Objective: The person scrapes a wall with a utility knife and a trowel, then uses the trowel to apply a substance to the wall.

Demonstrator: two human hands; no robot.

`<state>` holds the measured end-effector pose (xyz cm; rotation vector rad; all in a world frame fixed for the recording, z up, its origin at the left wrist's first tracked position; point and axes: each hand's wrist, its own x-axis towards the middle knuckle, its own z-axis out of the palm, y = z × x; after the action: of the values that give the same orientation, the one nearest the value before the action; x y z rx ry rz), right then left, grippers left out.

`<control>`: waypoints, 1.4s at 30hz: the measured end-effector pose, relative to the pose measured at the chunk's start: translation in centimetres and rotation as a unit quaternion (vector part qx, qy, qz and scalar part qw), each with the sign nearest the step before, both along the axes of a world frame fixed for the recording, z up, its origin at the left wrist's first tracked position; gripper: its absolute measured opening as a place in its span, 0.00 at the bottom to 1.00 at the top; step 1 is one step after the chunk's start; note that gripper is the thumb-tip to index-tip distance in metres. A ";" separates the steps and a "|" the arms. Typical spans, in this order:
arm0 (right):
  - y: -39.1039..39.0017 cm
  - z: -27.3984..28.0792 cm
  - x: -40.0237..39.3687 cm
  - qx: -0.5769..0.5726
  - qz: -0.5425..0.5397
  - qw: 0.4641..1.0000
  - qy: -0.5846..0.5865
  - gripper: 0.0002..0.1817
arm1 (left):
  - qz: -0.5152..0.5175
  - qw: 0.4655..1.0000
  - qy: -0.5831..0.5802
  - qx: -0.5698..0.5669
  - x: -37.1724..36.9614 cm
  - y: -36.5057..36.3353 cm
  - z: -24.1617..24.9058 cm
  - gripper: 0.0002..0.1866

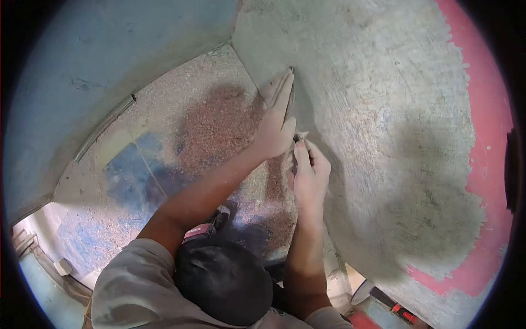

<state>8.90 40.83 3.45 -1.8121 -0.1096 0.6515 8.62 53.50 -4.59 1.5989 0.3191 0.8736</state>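
My left hand (276,123) is up against the grey-green wall (383,109), close to the corner where wall and floor meet. Its fingers are straight and together, laid along a thin, dark-edged flat tool (292,93) that looks like a scraper blade; the hand covers most of it. Just below, my right hand (311,172) is closed around a small dark end (298,137), perhaps the same tool's handle. Whether the two parts join is hidden. Much of the wall surface is scraped bare, with pink paint (485,164) along its right border.
Reddish paint flakes and dust lie over the floor (219,123), with blue patches. A blue-grey wall (131,44) curves round the left. A red-and-black handled tool (402,312) lies at lower right. My dark cap (224,282) and a shoe (200,231) show below.
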 end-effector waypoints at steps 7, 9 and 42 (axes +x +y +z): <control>0.3 0.4 0.4 0.042 -0.013 0.998 0.048 0.12 | 0.020 0.998 0.029 0.042 0.2 0.5 0.3 0.47; 0.1 0.2 0.7 0.056 -0.020 0.996 0.059 0.11 | 0.028 0.998 0.029 0.051 0.2 0.1 0.2 0.47; 0.4 -0.2 1.0 0.011 0.030 0.998 -0.054 0.12 | 0.005 1.000 -0.014 0.004 0.6 1.1 0.5 0.48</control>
<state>9.86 41.24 3.20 -1.8288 -0.2419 0.5926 9.19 54.63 -4.12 1.5929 0.3043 0.9062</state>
